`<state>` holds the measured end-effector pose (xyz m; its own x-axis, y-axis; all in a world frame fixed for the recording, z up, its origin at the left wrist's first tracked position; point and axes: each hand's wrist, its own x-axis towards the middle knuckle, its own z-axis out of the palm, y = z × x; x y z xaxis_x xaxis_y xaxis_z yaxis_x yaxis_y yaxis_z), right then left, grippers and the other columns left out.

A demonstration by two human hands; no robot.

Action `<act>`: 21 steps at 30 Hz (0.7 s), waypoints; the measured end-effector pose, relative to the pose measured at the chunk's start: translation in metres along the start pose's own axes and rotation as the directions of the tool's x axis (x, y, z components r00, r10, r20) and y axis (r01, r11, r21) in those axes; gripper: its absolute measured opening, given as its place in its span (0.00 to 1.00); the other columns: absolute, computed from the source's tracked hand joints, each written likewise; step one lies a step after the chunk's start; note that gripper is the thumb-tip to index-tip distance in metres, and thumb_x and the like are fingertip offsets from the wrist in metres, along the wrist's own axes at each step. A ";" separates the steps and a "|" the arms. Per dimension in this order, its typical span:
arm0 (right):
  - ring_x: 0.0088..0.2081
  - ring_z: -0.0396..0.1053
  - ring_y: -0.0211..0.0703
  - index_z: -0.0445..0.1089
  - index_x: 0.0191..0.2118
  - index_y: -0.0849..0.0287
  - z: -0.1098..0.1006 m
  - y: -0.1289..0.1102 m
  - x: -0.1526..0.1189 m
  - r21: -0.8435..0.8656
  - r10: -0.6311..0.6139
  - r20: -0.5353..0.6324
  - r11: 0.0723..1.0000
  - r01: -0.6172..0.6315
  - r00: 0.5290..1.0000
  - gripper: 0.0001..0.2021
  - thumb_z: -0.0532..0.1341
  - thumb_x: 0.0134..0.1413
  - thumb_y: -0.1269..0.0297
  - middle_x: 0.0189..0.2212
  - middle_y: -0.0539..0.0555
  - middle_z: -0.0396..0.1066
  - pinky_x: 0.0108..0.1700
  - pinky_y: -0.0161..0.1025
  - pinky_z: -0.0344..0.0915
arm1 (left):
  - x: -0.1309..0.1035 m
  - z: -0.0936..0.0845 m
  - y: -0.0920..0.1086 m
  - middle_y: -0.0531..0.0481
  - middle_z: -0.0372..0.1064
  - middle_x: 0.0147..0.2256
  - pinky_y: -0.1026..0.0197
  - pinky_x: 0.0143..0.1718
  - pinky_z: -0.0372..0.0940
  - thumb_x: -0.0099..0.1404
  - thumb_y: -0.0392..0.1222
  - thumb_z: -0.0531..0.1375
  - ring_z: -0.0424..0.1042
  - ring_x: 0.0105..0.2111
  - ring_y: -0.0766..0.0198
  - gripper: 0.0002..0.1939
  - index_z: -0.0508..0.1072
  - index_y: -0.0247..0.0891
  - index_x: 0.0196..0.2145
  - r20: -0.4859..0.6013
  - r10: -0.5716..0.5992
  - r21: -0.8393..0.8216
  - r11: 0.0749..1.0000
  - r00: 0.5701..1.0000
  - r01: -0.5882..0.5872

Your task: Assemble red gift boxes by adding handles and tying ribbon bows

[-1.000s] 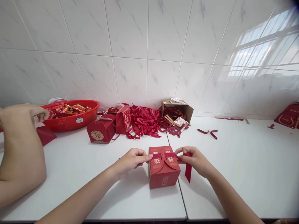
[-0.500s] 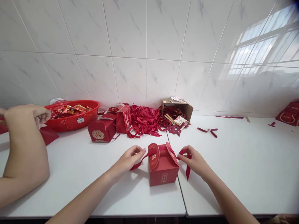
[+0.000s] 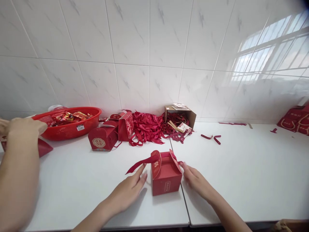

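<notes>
A red gift box (image 3: 166, 187) with curved top flaps stands upright on the white table in front of me. A dark red ribbon (image 3: 145, 160) runs through its flaps, and one loose tail sticks out to the left. My left hand (image 3: 129, 190) is open beside the box, thumb and forefinger apart, with the ribbon tail passing just above the fingertips. My right hand (image 3: 196, 180) is at the box's right side, its fingertips closed at the other end of the ribbon; the rest of that tail is hidden behind the hand.
At the back are a red basket (image 3: 89, 124) of wrapped sweets, several red boxes (image 3: 102, 138), a ribbon heap (image 3: 148, 125) and a carton (image 3: 192, 118) of strips. Loose strips (image 3: 217, 140) lie to the right. Another person's arm (image 3: 21, 167) is at the left.
My left hand has let go of the ribbon tail and moved lower, fingers spreading. My right hand has come in against the box. The co-worker's arm has shifted left in view.
</notes>
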<state>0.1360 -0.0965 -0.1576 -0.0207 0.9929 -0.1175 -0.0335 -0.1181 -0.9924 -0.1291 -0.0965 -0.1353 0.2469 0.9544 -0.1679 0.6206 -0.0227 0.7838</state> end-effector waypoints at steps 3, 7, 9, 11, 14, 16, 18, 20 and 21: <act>0.28 0.67 0.37 0.69 0.35 0.56 0.006 0.000 0.006 0.305 0.079 -0.061 0.951 -0.057 0.995 0.16 0.58 0.55 0.47 0.31 0.50 0.71 0.27 0.33 0.62 | 0.013 -0.004 0.004 0.44 0.70 0.42 0.63 0.30 0.64 0.67 0.56 0.52 0.71 0.31 0.61 0.29 0.55 0.41 0.61 -0.044 -0.051 -0.411 0.911 0.998 0.028; 0.32 0.71 0.34 0.67 0.34 0.56 0.010 -0.006 0.015 0.594 0.131 -0.100 0.803 -0.046 0.986 0.04 0.58 0.59 0.63 0.31 0.51 0.71 0.31 0.31 0.68 | 0.021 -0.010 0.018 0.45 0.71 0.42 0.67 0.27 0.67 0.66 0.40 0.59 0.74 0.31 0.65 0.16 0.64 0.41 0.51 -0.046 -0.177 -0.883 0.468 0.983 0.043; 0.28 0.70 0.31 0.67 0.31 0.57 0.010 -0.008 0.019 0.681 0.153 -0.137 0.732 -0.019 0.979 0.04 0.58 0.58 0.67 0.29 0.49 0.70 0.27 0.28 0.67 | 0.023 -0.011 0.026 0.45 0.72 0.38 0.68 0.24 0.69 0.66 0.33 0.58 0.74 0.29 0.66 0.08 0.69 0.36 0.44 -0.027 -0.220 -0.970 0.243 0.975 0.028; 0.26 0.69 0.30 0.68 0.32 0.56 0.010 -0.010 0.021 0.735 0.164 -0.173 0.678 0.016 0.971 0.03 0.60 0.57 0.67 0.30 0.48 0.71 0.25 0.27 0.66 | 0.022 -0.011 0.033 0.46 0.72 0.35 0.70 0.22 0.69 0.66 0.29 0.56 0.74 0.27 0.68 0.05 0.72 0.32 0.37 -0.039 -0.255 -0.993 0.118 0.966 -0.009; 0.26 0.70 0.30 0.71 0.34 0.54 0.008 -0.013 0.019 0.764 0.161 -0.214 0.642 0.063 0.963 0.01 0.63 0.54 0.66 0.29 0.47 0.72 0.24 0.27 0.67 | 0.019 -0.011 0.043 0.45 0.73 0.32 0.73 0.26 0.71 0.65 0.24 0.53 0.76 0.30 0.68 0.10 0.73 0.29 0.31 -0.116 -0.274 -0.992 0.080 0.955 -0.097; 0.27 0.71 0.30 0.73 0.35 0.54 0.005 -0.015 0.016 0.756 0.140 -0.243 0.647 0.097 0.960 0.03 0.63 0.53 0.64 0.28 0.47 0.72 0.25 0.27 0.67 | 0.016 -0.010 0.048 0.45 0.73 0.32 0.73 0.33 0.73 0.64 0.20 0.52 0.77 0.35 0.66 0.13 0.73 0.28 0.30 -0.180 -0.263 -0.982 0.099 0.948 -0.159; 0.29 0.71 0.30 0.74 0.36 0.54 0.003 -0.018 0.012 0.726 0.098 -0.284 0.672 0.147 0.954 0.05 0.64 0.53 0.63 0.29 0.48 0.72 0.28 0.27 0.68 | 0.013 -0.009 0.052 0.46 0.74 0.32 0.72 0.37 0.73 0.62 0.18 0.52 0.77 0.38 0.64 0.14 0.74 0.29 0.30 -0.252 -0.243 -0.965 0.133 0.937 -0.225; 0.30 0.71 0.31 0.75 0.36 0.55 0.001 -0.022 0.009 0.671 0.037 -0.338 0.710 0.214 0.940 0.06 0.65 0.50 0.62 0.31 0.48 0.73 0.30 0.27 0.69 | 0.012 -0.007 0.054 0.49 0.74 0.31 0.72 0.36 0.73 0.62 0.20 0.54 0.77 0.37 0.64 0.13 0.74 0.31 0.27 -0.321 -0.223 -0.941 0.182 0.920 -0.285; 0.30 0.71 0.31 0.75 0.35 0.55 0.000 -0.025 0.008 0.634 -0.001 -0.368 0.731 0.252 0.930 0.07 0.67 0.48 0.62 0.32 0.48 0.73 0.31 0.28 0.69 | 0.012 -0.007 0.055 0.50 0.73 0.29 0.72 0.34 0.72 0.62 0.22 0.55 0.77 0.35 0.64 0.12 0.73 0.32 0.26 -0.357 -0.214 -0.925 0.214 0.909 -0.313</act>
<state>0.1370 -0.0854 -0.1336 0.3486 0.9294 -0.1213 -0.6629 0.1531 -0.7329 -0.0973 -0.0843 -0.0900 -0.1738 0.9790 -0.1067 -0.6330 -0.0280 0.7736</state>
